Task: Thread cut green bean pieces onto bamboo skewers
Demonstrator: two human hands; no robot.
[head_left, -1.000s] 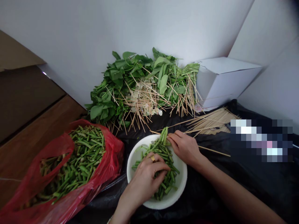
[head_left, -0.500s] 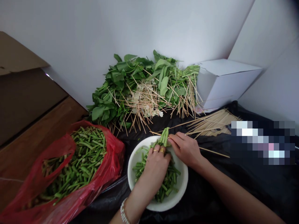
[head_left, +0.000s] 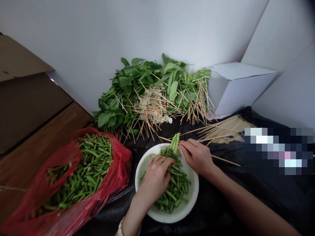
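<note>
From above the near side of the white bowl (head_left: 193, 190), the head camera looked forward and down. It faced the wall (head_left: 147, 29) beyond the bowl.

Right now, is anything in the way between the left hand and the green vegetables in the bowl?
Nothing visible is. The left hand reaches over the rim of the bowl, right onto the green vegetables; the right hand is off to one side.

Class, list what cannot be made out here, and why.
In the head view:
Bamboo skewer: partly hidden by right hand.
Left hand: any grip hidden by its back.
White bowl: floor partly hidden under cut green stalks.
Red plastic bag: cut off by bottom edge.
Pixelated patch: hides what lies there.
</note>
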